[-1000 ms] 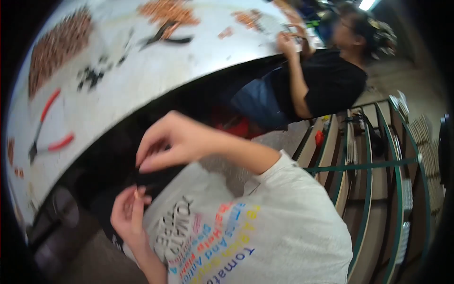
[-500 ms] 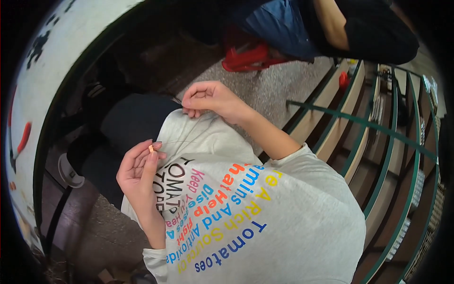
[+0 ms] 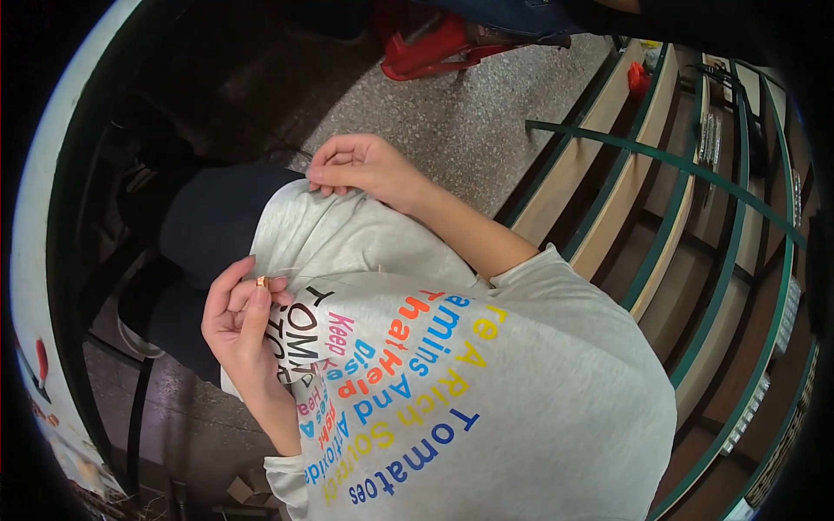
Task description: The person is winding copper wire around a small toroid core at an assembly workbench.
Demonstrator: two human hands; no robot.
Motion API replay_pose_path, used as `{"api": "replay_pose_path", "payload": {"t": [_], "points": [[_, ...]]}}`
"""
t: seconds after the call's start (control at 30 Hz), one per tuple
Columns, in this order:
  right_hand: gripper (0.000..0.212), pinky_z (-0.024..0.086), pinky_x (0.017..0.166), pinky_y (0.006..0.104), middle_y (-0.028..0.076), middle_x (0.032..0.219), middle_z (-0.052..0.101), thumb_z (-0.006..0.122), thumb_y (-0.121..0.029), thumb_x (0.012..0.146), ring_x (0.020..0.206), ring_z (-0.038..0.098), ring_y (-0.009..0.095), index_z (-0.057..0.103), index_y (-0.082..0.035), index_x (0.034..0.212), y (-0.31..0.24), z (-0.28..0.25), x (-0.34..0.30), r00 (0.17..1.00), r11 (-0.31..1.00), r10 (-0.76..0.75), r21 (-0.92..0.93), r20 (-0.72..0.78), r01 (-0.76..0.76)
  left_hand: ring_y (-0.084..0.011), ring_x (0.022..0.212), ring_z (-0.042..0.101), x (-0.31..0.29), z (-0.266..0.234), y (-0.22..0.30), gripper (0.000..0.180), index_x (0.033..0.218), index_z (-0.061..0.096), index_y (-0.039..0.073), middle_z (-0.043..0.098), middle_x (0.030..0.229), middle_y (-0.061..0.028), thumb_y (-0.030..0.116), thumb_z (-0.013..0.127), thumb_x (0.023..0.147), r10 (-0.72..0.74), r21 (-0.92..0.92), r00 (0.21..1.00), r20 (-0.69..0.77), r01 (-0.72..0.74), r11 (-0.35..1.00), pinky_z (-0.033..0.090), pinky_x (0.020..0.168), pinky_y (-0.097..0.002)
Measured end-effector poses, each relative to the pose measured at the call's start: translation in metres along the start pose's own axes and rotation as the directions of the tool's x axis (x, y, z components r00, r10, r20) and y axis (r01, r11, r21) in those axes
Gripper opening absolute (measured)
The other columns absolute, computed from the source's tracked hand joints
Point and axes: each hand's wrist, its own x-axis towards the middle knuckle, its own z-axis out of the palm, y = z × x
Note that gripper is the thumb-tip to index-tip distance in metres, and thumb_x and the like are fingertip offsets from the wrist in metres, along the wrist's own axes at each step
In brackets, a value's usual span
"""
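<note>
So the left hand [image 3: 241, 337] had the little copper-coloured piece [image 3: 262, 282] pinched between thumb and fingers, up at the fingertips, just over the lower part of the pale grey shirt [image 3: 547, 373]. What looked like a very fine strand ran off it toward the right, across the shirt — hard to follow against the cloth.

The right hand [image 3: 360, 171] was farther from the face of the shirt print, right by the hem, well apart from the left one. Its thumb and index finger were pressed together with the other fingers curled in; can't tell if anything thin sat between them.

Both hands were over the lap, dark trousers [image 3: 208, 217] underneath. Off to the left, a pale tabletop [image 3: 39, 234] curved along the rim of the view, with a red handle [image 3: 42, 360] near its edge. A red stool [image 3: 421, 56] stood up top on the speckled floor [image 3: 486, 104], and a green-framed rack [image 3: 651, 152] filled the right side.
</note>
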Motion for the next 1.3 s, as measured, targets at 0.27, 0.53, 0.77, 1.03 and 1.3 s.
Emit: {"api": "replay_pose_path", "payload": {"t": [0.27, 0.53, 0.77, 1.03, 1.3], "points": [[0.009, 0.048, 0.062, 0.0163, 0.007, 0.079, 0.068, 0.07, -0.003, 0.083, 0.068, 0.061, 0.008, 0.067, 0.001, 0.091, 0.004, -0.011, 0.001, 0.991, 0.992, -0.122, -0.03, 0.063, 0.124, -0.0193, 0.079, 0.061, 0.007, 0.006, -0.011, 0.027, 0.115, 0.056, -0.008, 0.065, 0.099, -0.0194, 0.001, 0.056, 0.09, -0.018, -0.033, 1.0, 0.001, 0.018, 0.999, 0.048, 0.08, -0.0267], [0.008, 0.051, 0.064, 0.0173, 0.008, 0.079, 0.069, 0.071, 0.0, 0.08, 0.068, 0.062, 0.008, 0.068, 0.002, 0.087, -0.013, 0.041, 0.014, 0.926, 0.966, -0.144, -0.153, 0.348, 0.208, -0.0185, 0.084, 0.056, -0.009, -0.012, -0.013, 0.027, 0.116, 0.055, -0.008, 0.062, 0.102, -0.0176, 0.005, 0.054, 0.092, 0.018, -0.151, 0.997, -0.076, -0.029, 0.988, 0.045, 0.083, -0.0262], [0.014, 0.053, 0.066, 0.0174, 0.01, 0.083, 0.071, 0.071, 0.005, 0.077, 0.071, 0.065, 0.01, 0.069, 0.003, 0.091, -0.001, 0.143, -0.003, 0.888, 0.968, -0.051, -0.195, 0.456, 0.156, -0.0178, 0.082, 0.06, -0.037, -0.072, 0.0, 0.026, 0.113, 0.059, -0.008, 0.066, 0.098, -0.0172, 0.002, 0.058, 0.089, 0.081, -0.197, 0.995, -0.063, -0.092, 0.976, 0.048, 0.08, -0.0252], [0.012, 0.051, 0.059, 0.0164, 0.011, 0.083, 0.07, 0.07, 0.009, 0.075, 0.069, 0.065, 0.011, 0.071, 0.003, 0.086, 0.005, 0.198, -0.014, 0.866, 0.865, -0.11, -0.382, 0.488, 0.326, -0.0171, 0.079, 0.064, -0.073, -0.107, -0.003, 0.026, 0.111, 0.061, -0.007, 0.068, 0.094, -0.0184, -0.002, 0.062, 0.086, 0.202, -0.205, 0.972, -0.12, -0.223, 0.953, 0.052, 0.076, -0.023], [0.01, 0.047, 0.057, 0.0159, 0.01, 0.082, 0.068, 0.072, 0.008, 0.074, 0.065, 0.061, 0.011, 0.071, 0.004, 0.083, 0.025, 0.2, -0.003, 0.666, 0.704, -0.319, -0.301, 0.674, 0.643, -0.0179, 0.078, 0.064, -0.079, -0.115, -0.007, 0.025, 0.111, 0.062, -0.007, 0.068, 0.093, -0.0188, 0.0, 0.063, 0.086, 0.194, -0.247, 0.974, -0.113, -0.216, 0.945, 0.052, 0.074, -0.0232]]}}
